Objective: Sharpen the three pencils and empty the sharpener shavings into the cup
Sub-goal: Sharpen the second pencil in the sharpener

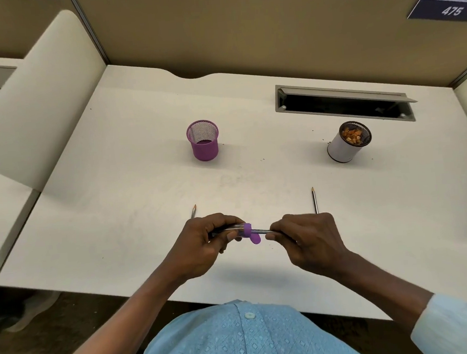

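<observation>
My left hand point(204, 244) grips a clear tube sharpener with a purple collar point(247, 230), and a purple cap hangs from it. My right hand point(305, 239) holds a pencil point(261, 231) level, its tip pushed into the sharpener. Both hands hover just above the white desk point(145, 211) near its front edge. A second pencil point(193, 211) lies beyond my left hand, point away from me. A third pencil point(314, 200) lies beyond my right hand, point also away. A white cup point(346, 145) with orange-brown shavings inside stands at the far right.
A purple mesh holder point(203, 140), apparently empty, stands at the back centre. An open cable slot point(344, 104) is set into the desk behind the white cup. Beige partition walls enclose the desk on the back and sides. Small specks of shavings dot the surface.
</observation>
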